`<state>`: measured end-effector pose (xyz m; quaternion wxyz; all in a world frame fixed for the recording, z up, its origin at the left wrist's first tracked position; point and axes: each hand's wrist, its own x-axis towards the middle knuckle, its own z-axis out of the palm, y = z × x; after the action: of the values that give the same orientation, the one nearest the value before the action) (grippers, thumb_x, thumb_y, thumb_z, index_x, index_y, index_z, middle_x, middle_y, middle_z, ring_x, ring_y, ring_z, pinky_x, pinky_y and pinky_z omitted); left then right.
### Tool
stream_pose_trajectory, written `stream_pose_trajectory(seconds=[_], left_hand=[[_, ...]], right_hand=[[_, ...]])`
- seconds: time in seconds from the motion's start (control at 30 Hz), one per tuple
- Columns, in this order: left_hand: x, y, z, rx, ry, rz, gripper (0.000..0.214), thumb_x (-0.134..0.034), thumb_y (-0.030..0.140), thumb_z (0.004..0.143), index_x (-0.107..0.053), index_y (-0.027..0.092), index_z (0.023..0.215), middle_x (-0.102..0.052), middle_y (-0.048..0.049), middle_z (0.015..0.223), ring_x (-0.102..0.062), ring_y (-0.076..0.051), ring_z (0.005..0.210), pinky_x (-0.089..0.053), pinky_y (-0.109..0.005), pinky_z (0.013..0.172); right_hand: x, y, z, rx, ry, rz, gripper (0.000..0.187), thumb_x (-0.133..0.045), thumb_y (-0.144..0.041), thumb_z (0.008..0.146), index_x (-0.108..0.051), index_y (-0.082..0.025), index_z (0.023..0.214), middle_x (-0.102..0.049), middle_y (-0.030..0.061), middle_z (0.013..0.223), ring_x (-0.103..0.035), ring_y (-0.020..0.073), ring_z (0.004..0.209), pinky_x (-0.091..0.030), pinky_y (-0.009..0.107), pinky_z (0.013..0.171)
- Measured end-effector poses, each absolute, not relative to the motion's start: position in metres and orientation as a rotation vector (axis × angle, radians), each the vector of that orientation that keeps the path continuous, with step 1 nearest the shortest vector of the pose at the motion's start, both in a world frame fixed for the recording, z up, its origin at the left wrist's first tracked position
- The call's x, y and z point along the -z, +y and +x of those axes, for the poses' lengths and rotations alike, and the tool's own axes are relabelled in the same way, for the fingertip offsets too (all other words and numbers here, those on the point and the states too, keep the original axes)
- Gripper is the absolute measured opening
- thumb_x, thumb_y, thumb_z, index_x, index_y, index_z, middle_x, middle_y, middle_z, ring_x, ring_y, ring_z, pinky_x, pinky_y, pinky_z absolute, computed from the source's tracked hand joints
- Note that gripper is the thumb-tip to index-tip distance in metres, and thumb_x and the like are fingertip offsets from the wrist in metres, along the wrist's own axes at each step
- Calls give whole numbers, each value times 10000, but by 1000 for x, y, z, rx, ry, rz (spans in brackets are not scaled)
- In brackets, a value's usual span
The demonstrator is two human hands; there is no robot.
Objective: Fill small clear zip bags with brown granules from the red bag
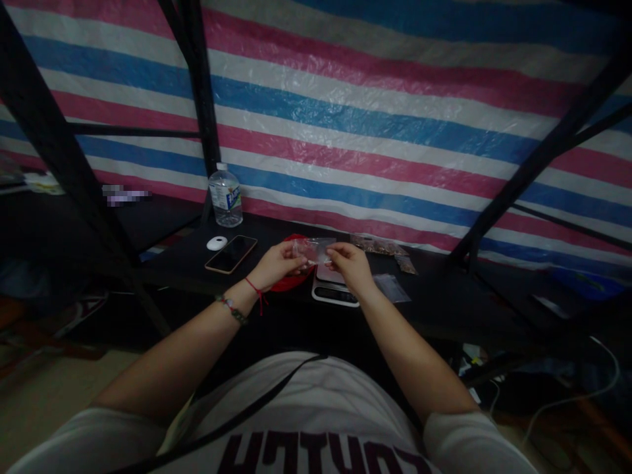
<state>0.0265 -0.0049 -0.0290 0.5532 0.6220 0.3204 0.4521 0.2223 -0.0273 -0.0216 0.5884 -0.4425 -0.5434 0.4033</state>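
My left hand (277,263) and my right hand (351,264) are both closed on a small clear plastic bag (311,250), pinching it by its two ends above the black table (444,296). Directly under the bag sits a small white scale (332,289). A red bowl-like thing (292,282) lies partly hidden behind my left hand. My left wrist wears a red string and a beaded bracelet.
A phone (231,254) and a white oval thing (216,243) lie at the left, with a water bottle (226,195) behind them. More small bags (380,247) and an empty clear bag (392,288) lie at the right. A striped tarp hangs behind. Cables run at the lower right.
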Motion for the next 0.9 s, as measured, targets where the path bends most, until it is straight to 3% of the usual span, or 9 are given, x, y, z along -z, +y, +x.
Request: stream_pose_trajectory(seconds=[0.2,0.37,0.63,0.77,0.9], left_hand=[[30,-3,28,-1120,833,1536,427,-758,404,640,-597,141,936,-678,-35,762,-629,-139,612,-507,-258,568],[31,-4,31,-1105,827,1592,412,-750,399,642,-595,152,933,-664,-14,735,-632,-143,638,-516,-276,617],[25,-4,25,-1183,905,1594,411,-752,395,650,-591,147,935,-667,-18,723,-612,-133,572,-489,-255,547],[25,-7,28,-1147,866,1627,412,-744,385,653,-602,151,961,-688,-33,768,-651,-161,656,-518,-287,629],[26,-9,32,-1102,811,1689,417,-742,386,657,-615,153,979,-698,-40,800,-665,-174,725,-529,-313,712]], right_hand=[[27,-39,240,-870,-1370,-1144,384,-666,-459,709,-641,-185,977,-643,-4,666,-545,102,451,-432,215,409],[31,-50,243,-1060,-1479,-1162,464,-748,-322,628,-632,-184,1055,-645,-18,631,-562,107,491,-432,204,446],[12,-63,265,-1134,-1415,-1161,400,-646,-339,730,-622,-184,1098,-617,-27,603,-571,101,530,-419,184,472],[11,-64,261,-1118,-1454,-1142,515,-717,-292,666,-584,-204,1155,-655,-8,772,-599,106,615,-414,179,473],[16,-64,255,-1130,-1556,-1165,517,-695,-219,662,-584,-168,1164,-643,-26,651,-586,107,570,-419,194,502]])
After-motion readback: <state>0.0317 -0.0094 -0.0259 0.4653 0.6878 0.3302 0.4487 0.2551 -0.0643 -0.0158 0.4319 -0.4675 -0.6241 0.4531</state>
